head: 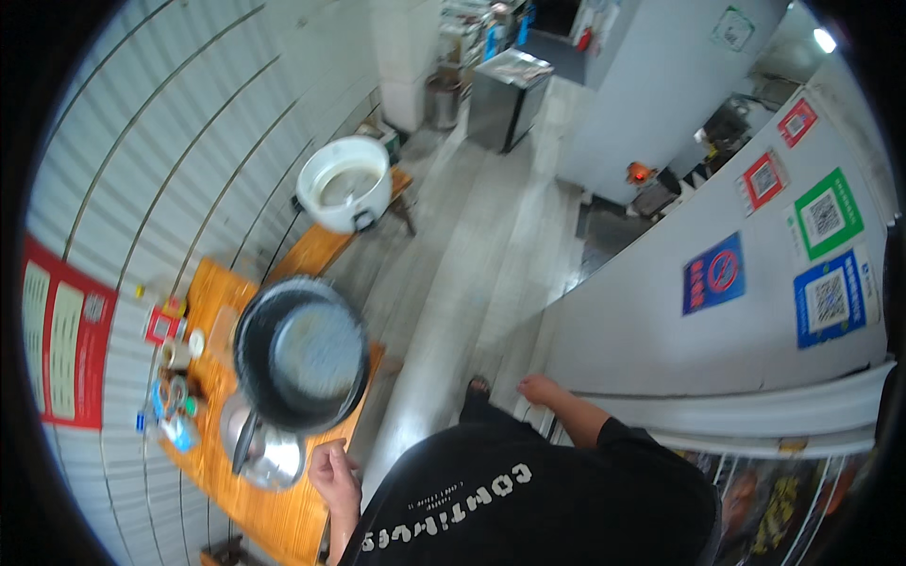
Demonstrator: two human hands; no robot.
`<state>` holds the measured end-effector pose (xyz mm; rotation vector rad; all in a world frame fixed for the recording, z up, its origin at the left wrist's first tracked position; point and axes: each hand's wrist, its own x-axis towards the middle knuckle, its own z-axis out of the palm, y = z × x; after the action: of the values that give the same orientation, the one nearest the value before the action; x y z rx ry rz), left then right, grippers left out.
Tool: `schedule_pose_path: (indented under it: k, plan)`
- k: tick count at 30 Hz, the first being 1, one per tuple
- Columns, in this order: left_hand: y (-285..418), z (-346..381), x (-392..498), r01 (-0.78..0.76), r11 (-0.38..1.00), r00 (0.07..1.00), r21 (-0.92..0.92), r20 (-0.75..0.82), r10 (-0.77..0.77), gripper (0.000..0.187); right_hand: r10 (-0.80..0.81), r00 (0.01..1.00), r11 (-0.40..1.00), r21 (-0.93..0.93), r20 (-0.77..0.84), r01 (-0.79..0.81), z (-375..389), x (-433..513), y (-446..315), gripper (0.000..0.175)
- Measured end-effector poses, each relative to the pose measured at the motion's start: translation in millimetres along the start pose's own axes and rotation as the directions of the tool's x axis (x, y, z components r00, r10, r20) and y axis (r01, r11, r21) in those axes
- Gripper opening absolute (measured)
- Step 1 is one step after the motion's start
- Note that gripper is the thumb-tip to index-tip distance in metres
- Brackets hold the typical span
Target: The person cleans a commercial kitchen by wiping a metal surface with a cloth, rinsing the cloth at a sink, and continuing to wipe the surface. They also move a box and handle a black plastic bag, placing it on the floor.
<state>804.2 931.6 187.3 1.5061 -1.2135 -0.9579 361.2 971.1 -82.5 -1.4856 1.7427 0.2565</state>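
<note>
My left hand (333, 470) hangs beside the near edge of a wooden table (262, 516), its fingers loosely curled and holding nothing that I can see. Just beyond it on the table stands a large dark inner pot (304, 354) with pale residue on its bottom. A domed metal lid (276, 456) with a black handle lies next to the pot, close to my left hand. My right hand (539, 390) is at my right side over the floor, near a white panel; whether anything is in its curled fingers cannot be told.
A white rice cooker body (345, 184) stands on a wooden bench (315, 251). Jars and small packets (177, 417) crowd the table's wall side. A stainless steel cabinet (506, 99) stands farther off. On my right are a white panel with printed codes (637, 332) and shelves of packed goods (771, 506).
</note>
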Motion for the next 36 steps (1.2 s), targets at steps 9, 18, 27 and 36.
schedule_pose_path:
  k: [9, 18, 27, 36]
  plan:
    - [90.1, 189.0, 128.2, -0.120, 0.983, 0.968, -0.135, 0.205, 0.147, 0.018, -0.043, 0.938, 0.952, 0.271, -0.343, 0.143, -255.1, 110.7, 1.1, 0.045]
    - [48.4, 368.5, 344.7, 0.153, 0.977, 0.930, 0.145, 0.313, -0.192, 0.022, 0.165, 0.972, 0.927, 0.363, -0.164, -0.096, -352.0, 227.2, 115.6, 0.041]
    - [-45.2, 537.5, 516.5, -0.369, 0.600, 0.532, 0.710, 0.691, -0.490, 0.045, 0.312, 0.904, 0.690, 0.584, 0.291, -0.427, -401.6, 284.2, 164.1, 0.045]
    - [-93.2, 627.7, 562.2, -0.086, 0.519, 0.526, 0.851, 0.481, -0.701, 0.052, 0.077, 0.896, 0.883, 0.387, 0.437, -0.264, -605.9, 442.3, 223.7, 0.029]
